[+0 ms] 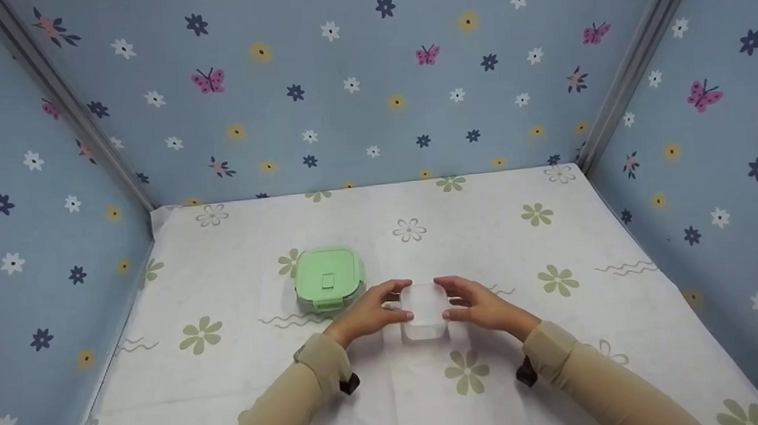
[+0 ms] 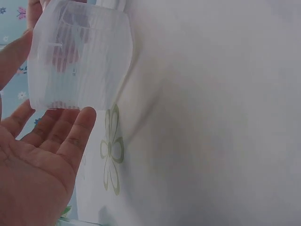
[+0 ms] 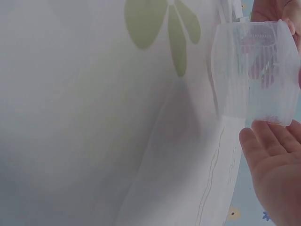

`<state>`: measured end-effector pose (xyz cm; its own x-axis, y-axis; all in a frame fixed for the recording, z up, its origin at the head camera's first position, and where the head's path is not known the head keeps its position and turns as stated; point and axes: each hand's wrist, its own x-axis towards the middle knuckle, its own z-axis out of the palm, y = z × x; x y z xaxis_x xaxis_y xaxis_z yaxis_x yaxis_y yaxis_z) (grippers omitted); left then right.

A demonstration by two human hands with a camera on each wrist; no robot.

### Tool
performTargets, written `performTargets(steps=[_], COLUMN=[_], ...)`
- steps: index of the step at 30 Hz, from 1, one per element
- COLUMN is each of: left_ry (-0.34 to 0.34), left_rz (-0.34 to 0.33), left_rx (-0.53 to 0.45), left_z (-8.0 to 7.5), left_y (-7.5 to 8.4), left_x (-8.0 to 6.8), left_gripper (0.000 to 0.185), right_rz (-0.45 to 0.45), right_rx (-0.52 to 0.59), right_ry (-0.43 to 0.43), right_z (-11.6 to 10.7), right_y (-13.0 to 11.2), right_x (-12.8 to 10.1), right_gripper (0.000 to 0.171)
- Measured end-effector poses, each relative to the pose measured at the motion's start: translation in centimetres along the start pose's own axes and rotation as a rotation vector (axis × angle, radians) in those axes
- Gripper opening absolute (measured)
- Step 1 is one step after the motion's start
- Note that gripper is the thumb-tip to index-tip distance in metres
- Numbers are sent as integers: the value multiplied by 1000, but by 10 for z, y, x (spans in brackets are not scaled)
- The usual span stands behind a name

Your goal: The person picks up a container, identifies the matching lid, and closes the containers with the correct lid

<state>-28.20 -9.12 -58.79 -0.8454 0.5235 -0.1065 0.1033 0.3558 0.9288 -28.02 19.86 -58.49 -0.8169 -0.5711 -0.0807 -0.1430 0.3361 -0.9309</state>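
A small translucent plastic container point(image 1: 424, 311) with ribbed sides is in front of me, between both hands. My left hand point(image 1: 380, 311) grips its left side, thumb on the near part and fingers toward the far part. On the opposite side, my right hand point(image 1: 482, 304) grips it the same way. In the left wrist view, fingertips of the left hand point(image 2: 47, 160) touch the container's point(image 2: 80, 61) edge. The right wrist view shows the right hand point(image 3: 277, 165) at the container point(image 3: 256, 70). Whether its base touches the cloth I cannot tell.
A green-lidded food box point(image 1: 329, 276) with clip latches stands just left of and beyond my left hand. White flower-patterned cloth point(image 1: 230, 376) covers the table. Blue patterned panels point(image 1: 346, 121) enclose the back and both sides, with grey posts point(image 1: 635, 54) at the corners.
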Motion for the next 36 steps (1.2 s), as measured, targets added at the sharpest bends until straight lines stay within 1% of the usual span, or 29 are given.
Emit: performTargets(steps=[2, 4, 6, 8, 10, 12, 15, 17, 19, 20, 24, 26, 27, 28, 29, 31, 34, 36], left_ry=[25, 69, 133, 218, 308, 383, 453, 475, 487, 499, 512, 527, 525, 527, 536, 542, 538, 540], left_rz=[5, 9, 0, -9, -35, -68, -127, -155, -172, -158, -153, -144, -158, -157, -153, -143, -145, -145], left_rx=[-23, -37, -46, -41, -42, -39, -21, 4, 23, 42, 39, 62, 64, 71, 83, 88, 71, 69], left_z=[3, 7, 12, 18, 23, 28, 34, 38, 40, 42, 45, 48, 48, 49, 50, 51, 49, 49], left_y=[0, 1, 3, 5, 9, 12, 14, 14, 13, 6, -3, -19, -21, -24, -30, -34, -26, -24], left_x=[1, 3, 5, 7, 10, 13, 17, 20, 22, 25, 30, 39, 41, 44, 46, 49, 44, 43], left_gripper=[64, 56, 50, 44, 36, 30, 27, 27, 28, 29, 32, 34, 35, 35, 36, 38, 38, 37], right_rz=[-8, -15, -12, 5, 53, 116, 210, 255, 280, 293, 320, 342, 342, 341, 340, 327, 305, 305], right_rx=[5, 4, -11, -46, -63, -65, -45, -43, -61, -74, -113, -116, -122, -129, -133, -143, -153, -152], right_ry=[21, 56, 111, 193, 290, 382, 474, 511, 532, 538, 548, 549, 553, 557, 562, 571, 580, 577], right_z=[2, 4, 7, 11, 16, 21, 28, 32, 36, 37, 42, 43, 44, 44, 45, 46, 46, 46], right_y=[0, 0, -1, -2, -4, -5, -8, -8, -9, -8, -8, -8, -8, -8, -9, -8, -8, -8], right_x=[1, 2, 3, 6, 10, 14, 20, 23, 26, 27, 30, 31, 31, 31, 31, 31, 31, 31], right_gripper=[69, 67, 62, 54, 44, 34, 27, 29, 33, 34, 39, 40, 41, 42, 42, 42, 41, 41])
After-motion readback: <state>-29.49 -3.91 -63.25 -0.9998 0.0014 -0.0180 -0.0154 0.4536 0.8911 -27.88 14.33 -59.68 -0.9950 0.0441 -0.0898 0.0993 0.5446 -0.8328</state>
